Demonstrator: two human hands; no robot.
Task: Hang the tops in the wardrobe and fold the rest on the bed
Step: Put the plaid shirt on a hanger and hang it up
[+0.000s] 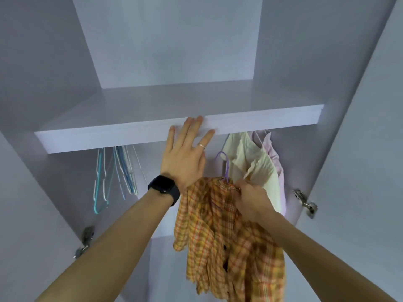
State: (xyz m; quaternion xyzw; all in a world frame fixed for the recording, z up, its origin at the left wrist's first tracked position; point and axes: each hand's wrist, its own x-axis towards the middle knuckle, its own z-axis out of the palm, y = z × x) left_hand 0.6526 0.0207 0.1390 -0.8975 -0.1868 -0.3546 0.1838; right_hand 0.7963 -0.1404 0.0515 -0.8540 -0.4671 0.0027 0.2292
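**Item:** orange-and-yellow plaid button shirt, carried on a thin purple wire hanger.

**Location:** in the wardrobe opening, below the white wardrobe shelf, hanging from your right grip and not yet on a rail.

**Right grip:** fingers curled, pinching the hanger neck and the collar together.

**Left grip:** fingers straight and spread across the shelf's front edge, holding nothing.

**Governing relation:** the purple hook stands above and slightly left of your right grip, pointing at the shelf's underside. The shirt's long axis drops straight down beneath that grip. The rail is hidden behind the shelf edge. It probably runs left to right above the hook, between the pale blue and teal empty hangers and the cream hung top. Your right grip is nearer, so the lift looks like its job.
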